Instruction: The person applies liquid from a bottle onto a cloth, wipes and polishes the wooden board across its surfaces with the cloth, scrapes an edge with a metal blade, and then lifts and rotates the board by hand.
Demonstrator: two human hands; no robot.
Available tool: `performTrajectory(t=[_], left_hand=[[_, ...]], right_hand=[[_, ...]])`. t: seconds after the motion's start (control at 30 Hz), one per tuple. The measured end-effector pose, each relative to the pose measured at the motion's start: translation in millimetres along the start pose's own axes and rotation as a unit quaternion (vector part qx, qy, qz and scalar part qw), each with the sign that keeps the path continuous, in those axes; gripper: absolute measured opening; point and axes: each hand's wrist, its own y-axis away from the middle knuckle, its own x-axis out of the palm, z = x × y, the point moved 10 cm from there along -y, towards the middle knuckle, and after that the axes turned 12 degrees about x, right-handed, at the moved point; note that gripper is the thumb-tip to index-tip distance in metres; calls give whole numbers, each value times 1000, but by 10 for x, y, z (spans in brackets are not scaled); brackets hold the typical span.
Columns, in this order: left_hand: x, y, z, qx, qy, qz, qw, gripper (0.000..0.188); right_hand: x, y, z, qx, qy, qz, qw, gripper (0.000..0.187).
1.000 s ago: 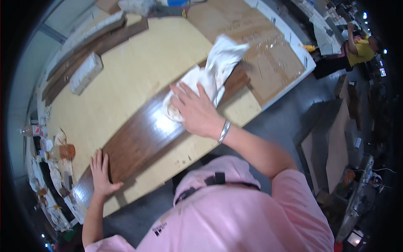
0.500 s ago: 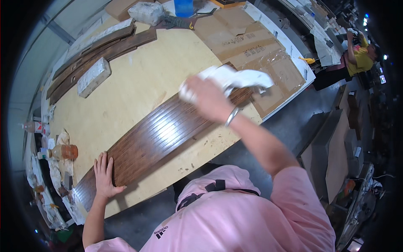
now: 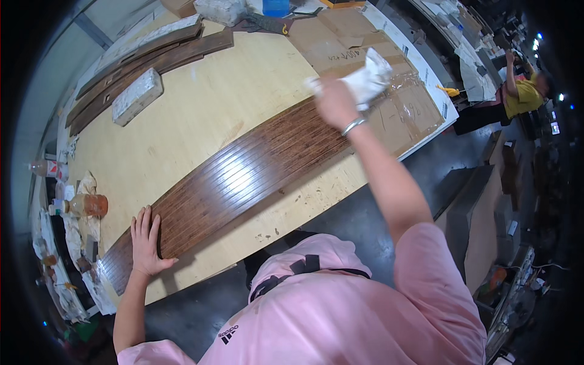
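A long dark brown wooden panel (image 3: 243, 170) with grooves along its length lies slantwise across the workbench (image 3: 201, 115). Its surface is glossy and catches a bright reflection near the middle. My left hand (image 3: 146, 246) rests flat on the panel's near left part, fingers spread. At the far right end, my right hand (image 3: 336, 103) grips a white cloth (image 3: 369, 79), part of which sticks out beyond the fingers. The hand and cloth cover that end of the panel. A metal bangle is on my right wrist.
Dark wooden pieces (image 3: 152, 66) and a white wrapped block (image 3: 137, 97) lie at the back left. A bottle of orange-brown liquid (image 3: 88, 205) stands at the left edge. Flattened cardboard (image 3: 401, 112) covers the right end. A person in yellow (image 3: 522, 94) is at the far right.
My right hand has moved with the cloth toward the far right end of the panel, and the cloth's loose part has swung upward. My left hand stays on the panel.
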Motion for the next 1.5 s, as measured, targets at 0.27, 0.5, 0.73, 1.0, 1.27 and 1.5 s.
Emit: performTrajectory(t=[0.27,0.5,0.73,1.0,1.27,1.5], left_hand=[[43,-72,34,3,-4,4,1000,118],[-33,-8,-10,8,-5,-18,1000,117],[-25,-35,-23,13,-11,-19,1000,116],[-267,-54,-99,-74,103,-43,991,119],[-284,-306,-614,-252,628,-388,626,55],[-816,952,136,-359,266,-460,767,28]], right_hand=[[798,2371,1728,-344,-113,-6,932,56],[-217,1295,-649,-93,-38,-196,975,53],[-536,1433,-419,-47,-168,-274,946,60],[366,1948,1959,-92,-638,302,702,33],[308,2122,2578,-178,-614,378,669,45],[661,1512,1969,-370,102,127,915,127]])
